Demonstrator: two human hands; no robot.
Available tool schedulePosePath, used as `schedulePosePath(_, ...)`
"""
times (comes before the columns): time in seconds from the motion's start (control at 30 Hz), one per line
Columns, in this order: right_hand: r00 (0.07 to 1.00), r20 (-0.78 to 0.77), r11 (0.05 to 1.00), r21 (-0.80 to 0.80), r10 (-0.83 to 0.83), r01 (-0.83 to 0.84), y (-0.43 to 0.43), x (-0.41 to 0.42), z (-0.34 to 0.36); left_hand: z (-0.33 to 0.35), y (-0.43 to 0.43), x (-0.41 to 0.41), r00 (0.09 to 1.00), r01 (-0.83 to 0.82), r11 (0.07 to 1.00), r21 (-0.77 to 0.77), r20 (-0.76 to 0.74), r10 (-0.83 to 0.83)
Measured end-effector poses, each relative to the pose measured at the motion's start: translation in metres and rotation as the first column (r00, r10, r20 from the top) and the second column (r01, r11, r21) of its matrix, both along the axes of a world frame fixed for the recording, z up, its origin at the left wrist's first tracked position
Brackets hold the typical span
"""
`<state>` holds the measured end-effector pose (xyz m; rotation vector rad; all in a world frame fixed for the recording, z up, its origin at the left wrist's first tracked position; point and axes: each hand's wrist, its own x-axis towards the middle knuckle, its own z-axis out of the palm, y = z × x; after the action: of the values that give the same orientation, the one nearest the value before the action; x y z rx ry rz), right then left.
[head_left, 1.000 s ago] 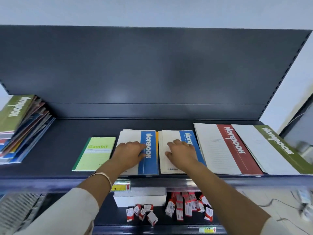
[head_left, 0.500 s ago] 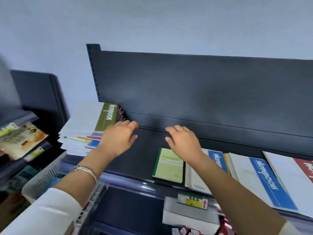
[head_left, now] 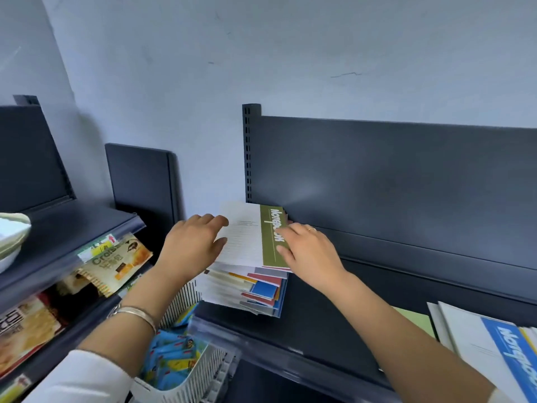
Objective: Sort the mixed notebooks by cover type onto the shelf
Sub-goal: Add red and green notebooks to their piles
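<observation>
Head view: The mixed stack of notebooks (head_left: 247, 286) lies at the left end of the dark shelf (head_left: 319, 324), beside the slotted upright. The top notebook (head_left: 250, 234) is white with an olive-green band. The left hand (head_left: 193, 242) touches its left edge with relaxed fingers and grips nothing. The right hand (head_left: 308, 251) rests flat on the green band, fingers extended and holding nothing. A blue-banded notebook (head_left: 505, 353) lies on the shelf, well apart to the right.
</observation>
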<state>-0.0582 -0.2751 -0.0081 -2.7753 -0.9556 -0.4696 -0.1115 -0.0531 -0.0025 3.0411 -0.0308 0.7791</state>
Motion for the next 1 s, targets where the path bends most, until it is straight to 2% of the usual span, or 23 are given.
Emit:
schedulePosePath(0.1, 0.999, -0.035, 0.999, -0.048, 0.024, -0.026, 0.015, 0.023, -0.006, -0.005, 0.012, 0.02, 1.0, -0.007, 1.0, 0.0, -0.014, 0.007)
schedulePosePath(0.37, 0.954, -0.299, 0.978, -0.196, 0.014, -0.076, 0.057, 0.094, -0.026, -0.013, 0.04, 0.073, 0.976, -0.122, 0.99, -0.065, -0.188, 0.108)
schedulePosePath(0.43, 0.948, -0.317, 0.982, -0.181, -0.003, -0.057, 0.066, 0.107, -0.027, -0.017, 0.048, 0.082, 0.964, -0.167, 0.979, -0.116, -0.228, 0.138)
schedulePosePath(0.5, 0.938, -0.347, 0.98, -0.191, -0.013, -0.057, 0.075, 0.115, -0.028, -0.023, 0.056, 0.091, 0.944, -0.209, 0.947, -0.242, -0.302, 0.131)
schedulePosePath(0.63, 0.896, -0.443, 0.981, -0.186, -0.031, -0.058, 0.095, 0.122, -0.031, -0.034, 0.068, 0.115, 0.914, -0.288, 0.734, -0.616, -0.405, 0.019)
schedulePosePath(0.7, 0.897, -0.44, 0.984, -0.172, -0.034, -0.047, 0.106, 0.121, -0.032, -0.036, 0.072, 0.126, 0.918, -0.29, 0.545, -0.787, -0.389, -0.073)
schedulePosePath(0.77, 0.899, -0.438, 0.987, -0.152, -0.028, -0.044, 0.111, 0.117, -0.03, -0.036, 0.072, 0.132, 0.92, -0.307, 0.371, -0.877, -0.372, -0.119)
schedulePosePath(0.83, 0.901, -0.432, 0.993, -0.117, -0.033, -0.02, 0.116, 0.115, -0.027, -0.036, 0.074, 0.137, 0.929, -0.293, 0.31, -0.904, -0.346, -0.132)
schedulePosePath(0.9, 0.891, -0.453, 0.999, -0.018, -0.036, 0.031, 0.118, 0.116, -0.027, -0.039, 0.079, 0.143, 0.947, -0.234, 0.293, -0.927, -0.285, -0.147)
schedulePosePath(1.0, 0.889, -0.433, 0.959, 0.155, -0.151, 0.238, 0.119, 0.118, -0.028, -0.037, 0.086, 0.144, 0.973, -0.122, 0.281, -0.952, -0.17, -0.154)
